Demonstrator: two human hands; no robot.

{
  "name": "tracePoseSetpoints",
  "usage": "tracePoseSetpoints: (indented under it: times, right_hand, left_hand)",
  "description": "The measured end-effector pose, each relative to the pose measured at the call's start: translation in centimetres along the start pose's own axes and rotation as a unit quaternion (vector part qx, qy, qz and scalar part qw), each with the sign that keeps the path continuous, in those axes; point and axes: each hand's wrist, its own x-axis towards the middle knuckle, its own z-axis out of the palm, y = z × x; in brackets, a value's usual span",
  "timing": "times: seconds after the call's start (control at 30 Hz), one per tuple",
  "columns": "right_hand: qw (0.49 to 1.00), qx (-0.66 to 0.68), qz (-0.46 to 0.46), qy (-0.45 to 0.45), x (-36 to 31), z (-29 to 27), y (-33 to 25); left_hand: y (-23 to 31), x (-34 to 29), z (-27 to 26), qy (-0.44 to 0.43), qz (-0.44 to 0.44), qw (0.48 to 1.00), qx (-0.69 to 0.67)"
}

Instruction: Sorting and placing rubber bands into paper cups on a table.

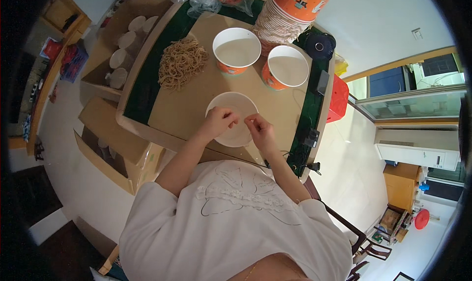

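Note:
A white round paper tub (pixel 232 102) stands close in front of me, its inside facing up. Over its left side is my left hand (pixel 218 122), fingers curled in. My right hand (pixel 262 132) is at the tub's right rim, thumb and fingertips pinched together. Whatever the fingers hold, if anything, is too small to make out. Beyond this tub stand a left orange-and-white tub (pixel 233 69) and a right orange-and-white tub (pixel 273 80), both open at the top. A tangled heap of tan cord (pixel 182 63) lies to their left.
A tall leaning stack of nested tubs (pixel 281 26) rises at the back right, beside a dark round object (pixel 320 46). Clear plastic wrap (pixel 199 0) lies at the back. Cartons (pixel 114 155) stand left of the table; a red stool (pixel 338 100) is at the right. Cables (pixel 301 159) run along the right edge.

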Motion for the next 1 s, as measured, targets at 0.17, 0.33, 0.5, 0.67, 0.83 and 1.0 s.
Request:
tracePoseSetpoints:
  times: [0.17,0.33,0.5,0.67,0.83,1.0]
  right_hand:
    - [0.999,0.03,0.006,0.009,0.1,0.0,0.7]
    - [0.998,0.063,-0.016,0.019,0.3,0.0,0.2]
    - [0.997,0.077,-0.02,0.02,0.2,-0.3,1.5]
    - [0.998,0.06,-0.014,0.026,-0.2,-0.4,1.1]
    - [0.997,0.062,0.054,-0.002,-0.4,-0.5,0.4]
    - [0.997,0.06,0.038,-0.009,-0.5,-0.4,0.8]
  left_hand:
    - [-1.8,0.7,0.1,-0.001,0.02,0.999,0.048]
    - [-1.2,0.7,0.6,-0.036,-0.09,0.971,-0.218]
    - [0.1,0.3,0.1,-0.043,-0.067,0.988,-0.13]
    - [-0.2,0.2,-0.4,-0.063,-0.045,0.996,-0.051]
    - [-0.3,0.2,-0.6,-0.041,-0.024,0.998,-0.027]
    - [-1.0,0.4,-0.6,-0.03,0.003,1.0,0.001]
